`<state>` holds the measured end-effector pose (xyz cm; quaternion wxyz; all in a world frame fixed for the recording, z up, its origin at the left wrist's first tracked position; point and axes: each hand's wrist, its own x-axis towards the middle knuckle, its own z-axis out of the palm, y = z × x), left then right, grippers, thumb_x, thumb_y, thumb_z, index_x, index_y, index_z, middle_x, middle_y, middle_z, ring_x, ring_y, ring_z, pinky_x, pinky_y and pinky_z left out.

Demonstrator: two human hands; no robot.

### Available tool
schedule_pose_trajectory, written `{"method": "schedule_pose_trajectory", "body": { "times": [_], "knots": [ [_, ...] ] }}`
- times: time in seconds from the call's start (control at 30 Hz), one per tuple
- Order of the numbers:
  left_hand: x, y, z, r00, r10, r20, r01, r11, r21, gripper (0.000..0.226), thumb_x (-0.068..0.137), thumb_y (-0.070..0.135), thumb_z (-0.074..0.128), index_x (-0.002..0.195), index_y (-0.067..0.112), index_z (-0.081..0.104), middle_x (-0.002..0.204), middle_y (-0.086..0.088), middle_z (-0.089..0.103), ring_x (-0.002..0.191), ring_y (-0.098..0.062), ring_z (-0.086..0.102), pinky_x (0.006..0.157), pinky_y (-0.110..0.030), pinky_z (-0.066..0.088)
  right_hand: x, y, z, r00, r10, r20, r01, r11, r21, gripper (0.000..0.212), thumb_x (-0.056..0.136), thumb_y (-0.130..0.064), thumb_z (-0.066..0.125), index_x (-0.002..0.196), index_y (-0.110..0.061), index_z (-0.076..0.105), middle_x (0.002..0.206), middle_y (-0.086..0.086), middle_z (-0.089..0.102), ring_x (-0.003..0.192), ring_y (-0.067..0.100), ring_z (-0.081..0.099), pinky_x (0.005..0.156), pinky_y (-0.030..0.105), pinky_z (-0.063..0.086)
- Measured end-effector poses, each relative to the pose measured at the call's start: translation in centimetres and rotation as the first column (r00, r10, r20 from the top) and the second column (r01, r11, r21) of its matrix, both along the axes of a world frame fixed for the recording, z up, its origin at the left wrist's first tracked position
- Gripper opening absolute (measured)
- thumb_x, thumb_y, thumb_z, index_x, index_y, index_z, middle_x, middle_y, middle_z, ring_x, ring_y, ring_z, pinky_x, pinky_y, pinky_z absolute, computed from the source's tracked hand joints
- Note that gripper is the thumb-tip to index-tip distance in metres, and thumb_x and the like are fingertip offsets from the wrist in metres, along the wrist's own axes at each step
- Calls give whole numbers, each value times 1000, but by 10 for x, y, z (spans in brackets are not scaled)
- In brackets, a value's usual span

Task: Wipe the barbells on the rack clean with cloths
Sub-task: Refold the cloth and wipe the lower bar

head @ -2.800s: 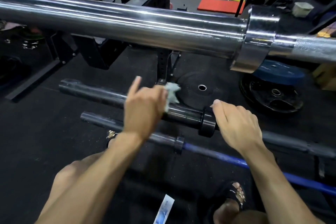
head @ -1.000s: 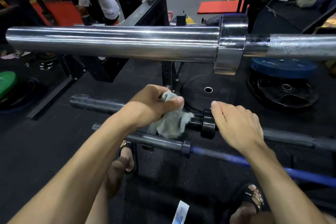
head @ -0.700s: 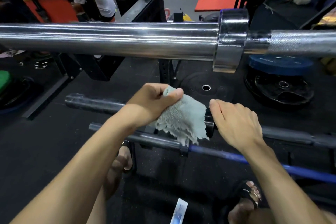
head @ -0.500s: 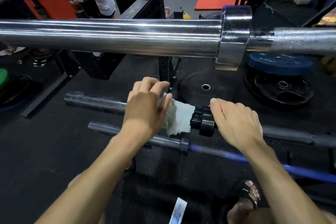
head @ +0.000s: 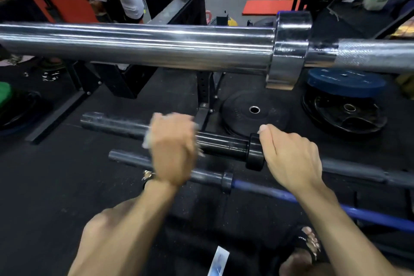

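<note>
Hands work on the black barbell (head: pixel 224 143), which lies below the big chrome barbell (head: pixel 156 48). Left hand (head: pixel 173 148), blurred, is curled over the black sleeve with a pale cloth (head: pixel 146 139) showing at its edges. Right hand (head: pixel 291 155) grips the black shaft just beside the collar (head: pixel 254 152). A blue-shafted barbell (head: pixel 268 191) lies nearer still.
</note>
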<state>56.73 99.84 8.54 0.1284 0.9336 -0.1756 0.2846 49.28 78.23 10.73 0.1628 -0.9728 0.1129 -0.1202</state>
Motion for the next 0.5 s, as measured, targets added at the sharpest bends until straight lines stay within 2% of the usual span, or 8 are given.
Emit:
{"method": "schedule_pose_trajectory", "body": {
  "times": [0.1,0.17,0.23,0.27,0.3,0.37,0.43,0.5],
  "knots": [
    [-38,-63,-4,941,-339,-12,339,940,27,37,108,22,37,120,10,70,118,-3,70,109,-24,62,108,-46,42,0,-1,-2,1000,-20,6,20,1000,10,42,102,-44,7,85,-23,39,70,3,60,67,41,51,64,42,40],
    [-23,-44,-1,921,-389,-8,388,917,91,37,110,24,35,111,15,70,103,0,70,94,-24,63,96,-43,49,1,-4,-2,999,-31,-26,32,999,24,44,104,-46,13,81,-20,40,69,4,60,69,43,54,67,44,43],
    [6,-12,15,983,-181,-32,184,968,170,34,108,24,36,92,21,65,82,0,64,74,-28,61,71,-45,52,1,-5,-1,997,-38,-60,39,999,14,47,105,-46,16,75,-18,40,65,4,58,67,42,52,68,44,43],
    [17,-6,28,986,-13,-169,42,984,174,36,108,27,32,88,22,62,79,-1,63,73,-30,63,66,-43,51,0,-5,0,997,-40,-70,40,999,-2,49,106,-45,16,74,-18,41,64,4,58,66,41,51,67,44,42],
    [26,-8,42,965,101,-240,-53,979,199,41,108,33,28,89,22,62,83,-3,66,79,-33,65,69,-41,51,0,-5,0,996,-42,-75,41,999,-18,50,106,-45,16,73,-18,42,64,4,58,66,40,50,67,43,41],
    [31,-33,47,931,77,-357,2,977,215,48,108,40,24,99,20,67,96,-10,70,94,-39,66,79,-42,50,0,-3,3,996,-47,-76,43,998,-47,52,105,-45,14,75,-17,46,65,6,60,65,41,51,67,43,42],
    [7,-66,38,962,-165,-219,223,935,275,48,108,34,24,92,19,66,80,-7,66,74,-34,65,60,-41,48,-1,-2,4,996,-39,-81,35,998,-56,47,104,-44,13,78,-19,43,63,3,57,59,36,45,65,42,41],
    [-17,-67,28,939,-341,-39,336,893,300,40,108,26,30,80,21,58,64,1,51,55,-25,52,48,-38,27,-2,-2,4,996,-20,-85,18,1000,-24,40,103,-43,15,78,-21,37,59,-2,50,55,31,40,63,42,38]
  ]
}}
